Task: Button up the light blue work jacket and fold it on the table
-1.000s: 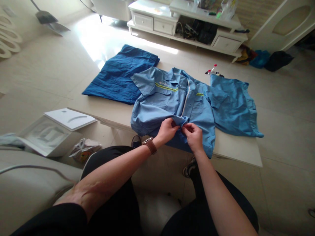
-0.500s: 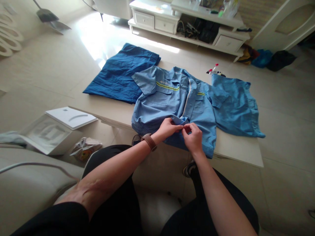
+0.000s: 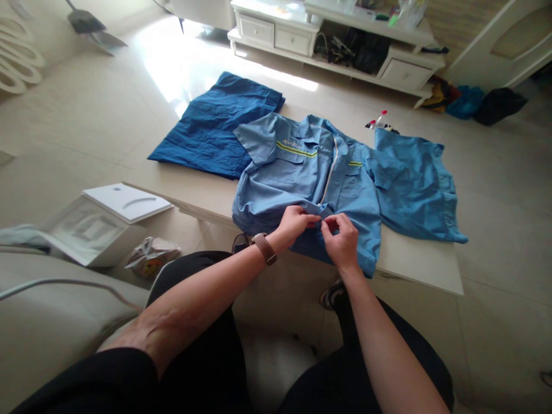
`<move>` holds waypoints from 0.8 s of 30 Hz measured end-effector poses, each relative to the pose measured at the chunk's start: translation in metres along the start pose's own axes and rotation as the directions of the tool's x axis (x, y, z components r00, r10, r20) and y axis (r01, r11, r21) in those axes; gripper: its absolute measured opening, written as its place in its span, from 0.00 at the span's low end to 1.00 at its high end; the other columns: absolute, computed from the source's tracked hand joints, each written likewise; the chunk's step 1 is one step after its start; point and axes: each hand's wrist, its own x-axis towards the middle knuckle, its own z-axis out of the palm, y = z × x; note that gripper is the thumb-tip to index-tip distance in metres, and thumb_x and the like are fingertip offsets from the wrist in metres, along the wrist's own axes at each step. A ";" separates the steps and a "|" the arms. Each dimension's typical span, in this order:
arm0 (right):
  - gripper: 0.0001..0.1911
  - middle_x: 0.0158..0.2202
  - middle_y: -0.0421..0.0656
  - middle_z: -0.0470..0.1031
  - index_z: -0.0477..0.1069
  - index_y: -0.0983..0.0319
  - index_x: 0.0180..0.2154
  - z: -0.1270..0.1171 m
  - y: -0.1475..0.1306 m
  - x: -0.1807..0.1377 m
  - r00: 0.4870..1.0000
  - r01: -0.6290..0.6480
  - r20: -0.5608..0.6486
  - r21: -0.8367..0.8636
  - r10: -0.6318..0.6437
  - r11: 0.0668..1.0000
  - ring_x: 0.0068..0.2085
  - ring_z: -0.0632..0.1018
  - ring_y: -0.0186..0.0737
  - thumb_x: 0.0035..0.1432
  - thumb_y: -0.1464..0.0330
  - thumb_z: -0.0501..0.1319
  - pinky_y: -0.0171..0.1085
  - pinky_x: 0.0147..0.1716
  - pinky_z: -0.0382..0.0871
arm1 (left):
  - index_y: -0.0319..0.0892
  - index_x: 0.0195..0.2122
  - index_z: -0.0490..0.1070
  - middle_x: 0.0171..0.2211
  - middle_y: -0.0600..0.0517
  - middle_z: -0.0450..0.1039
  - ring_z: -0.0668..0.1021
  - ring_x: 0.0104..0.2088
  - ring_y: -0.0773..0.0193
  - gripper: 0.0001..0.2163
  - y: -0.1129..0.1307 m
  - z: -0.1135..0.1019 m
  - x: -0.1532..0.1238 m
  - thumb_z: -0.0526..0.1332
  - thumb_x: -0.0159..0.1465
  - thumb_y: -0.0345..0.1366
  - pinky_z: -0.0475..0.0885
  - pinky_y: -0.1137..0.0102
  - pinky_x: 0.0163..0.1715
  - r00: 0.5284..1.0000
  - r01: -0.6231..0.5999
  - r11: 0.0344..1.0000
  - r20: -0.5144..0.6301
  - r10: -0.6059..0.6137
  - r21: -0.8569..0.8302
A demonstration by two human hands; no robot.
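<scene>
A light blue short-sleeved work shirt [image 3: 284, 172] with yellow stripes lies front up on a low pale table [image 3: 416, 261], its lower front hanging over the near edge. At the bottom of its front opening, my left hand [image 3: 295, 224] pinches the shirt's fabric. My right hand [image 3: 341, 237] pinches the hem area right beside it, fingertips almost touching the left ones. Whatever small part sits between the fingertips is too small to make out. Darker blue folded cloth [image 3: 219, 126] lies left of the shirt, and blue trousers or shorts [image 3: 418, 187] lie to its right.
An open white box [image 3: 103, 230] and a clear plastic bag [image 3: 153, 257] stand at the left near a pale sofa [image 3: 56, 322]. Behind the table are bottles with red caps [image 3: 382, 119] and a white TV cabinet [image 3: 293, 41]. A dustpan [image 3: 106, 43] rests on the floor, far left.
The view has shifted slightly. My fingertips have moved a little apart at the shirt's lower front opening; both hands stay on the fabric.
</scene>
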 end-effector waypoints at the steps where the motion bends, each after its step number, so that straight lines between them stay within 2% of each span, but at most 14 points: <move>1: 0.06 0.31 0.41 0.73 0.69 0.58 0.32 0.000 0.000 0.000 1.000 -0.009 0.004 0.004 0.009 1.000 0.32 0.73 0.39 0.63 0.66 0.60 0.40 0.35 0.69 | 0.35 0.23 0.74 0.24 0.53 0.75 0.75 0.26 0.69 0.05 0.000 0.000 0.000 0.69 0.52 0.25 0.74 0.72 0.32 1.000 -0.029 0.999 0.004 0.029 0.029; 5: 0.08 0.30 0.41 0.71 0.68 0.58 0.31 0.001 0.001 0.000 0.998 -0.063 0.030 0.036 0.062 0.997 0.32 0.72 0.40 0.63 0.64 0.61 0.40 0.35 0.69 | 0.37 0.20 0.71 0.20 0.56 0.71 0.69 0.23 0.72 0.07 -0.006 -0.003 0.004 0.66 0.53 0.25 0.63 0.76 0.25 0.984 -0.179 0.958 0.048 0.173 0.225; 7: 0.09 0.30 0.41 0.71 0.67 0.58 0.31 0.000 0.000 0.000 0.996 -0.087 0.041 0.049 0.085 0.995 0.32 0.72 0.40 0.63 0.63 0.60 0.40 0.36 0.68 | 0.37 0.21 0.70 0.19 0.57 0.69 0.68 0.22 0.73 0.07 -0.010 -0.005 0.007 0.64 0.53 0.24 0.60 0.76 0.24 0.977 -0.212 0.937 0.059 0.203 0.278; 13: 0.11 0.30 0.41 0.71 0.68 0.58 0.31 0.000 -0.001 0.002 0.986 -0.166 0.025 0.121 0.164 0.979 0.32 0.72 0.40 0.63 0.60 0.60 0.39 0.36 0.68 | 0.37 0.27 0.73 0.24 0.55 0.74 0.73 0.26 0.71 0.04 -0.014 -0.001 0.010 0.63 0.56 0.23 0.68 0.76 0.29 0.979 -0.204 0.955 0.068 0.194 0.213; 17: 0.13 0.30 0.41 0.73 0.69 0.59 0.32 0.002 0.003 0.001 0.958 -0.284 0.023 0.223 0.286 0.933 0.31 0.72 0.39 0.61 0.56 0.61 0.39 0.34 0.67 | 0.36 0.31 0.74 0.26 0.53 0.77 0.76 0.26 0.70 0.04 -0.007 0.001 0.004 0.67 0.57 0.23 0.70 0.74 0.29 0.990 -0.131 0.968 0.086 0.115 0.213; 21: 0.14 0.29 0.40 0.72 0.70 0.59 0.32 0.003 0.007 0.001 0.937 -0.338 0.008 0.281 0.351 0.898 0.31 0.72 0.39 0.60 0.55 0.63 0.38 0.34 0.67 | 0.36 0.26 0.70 0.21 0.51 0.75 0.77 0.24 0.67 0.11 -0.002 0.003 -0.005 0.72 0.58 0.27 0.71 0.73 0.27 0.994 0.048 0.951 0.078 -0.076 0.306; 24: 0.15 0.29 0.40 0.72 0.70 0.60 0.32 0.004 0.007 0.001 0.934 -0.340 -0.008 0.285 0.357 0.896 0.30 0.71 0.38 0.60 0.55 0.63 0.38 0.34 0.66 | 0.36 0.22 0.70 0.20 0.50 0.75 0.77 0.22 0.69 0.13 0.002 0.004 -0.010 0.70 0.63 0.29 0.72 0.73 0.27 0.992 0.090 0.944 0.056 -0.113 0.317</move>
